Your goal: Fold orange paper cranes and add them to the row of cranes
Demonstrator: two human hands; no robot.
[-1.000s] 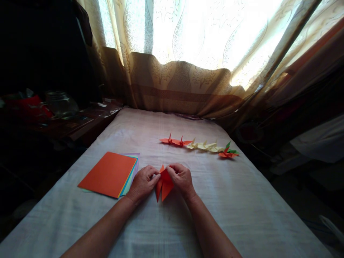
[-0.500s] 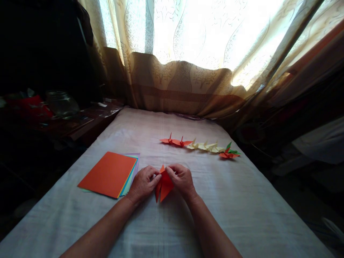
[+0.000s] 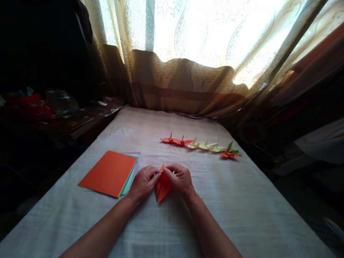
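Note:
A partly folded sheet of orange origami paper (image 3: 163, 187) is held between both hands just above or on the white cloth; two narrow points with a slit between them face me. My left hand (image 3: 145, 181) pinches its left edge near the top, thumb and fingers closed. My right hand (image 3: 180, 179) grips the upper right side, thumb near the tip. The small top point shows between the thumbs. Left of my left hand lies a stack of coloured paper (image 3: 109, 173), an orange sheet uppermost, with yellow, blue, green and lilac edges showing.
A row of folded paper cranes, with orange ones (image 3: 176, 141), cream ones (image 3: 206, 146) and a green one (image 3: 235, 152), stands beyond my hands to the right. A glass jar (image 3: 61, 103) sits on a dark side table at left. A patterned curtain (image 3: 182, 82) hangs behind the cloth-covered surface.
The two lower points of the orange paper have drawn closer together, narrowing the slit. My right thumb has shifted slightly left toward the top point. Both hands keep their hold.

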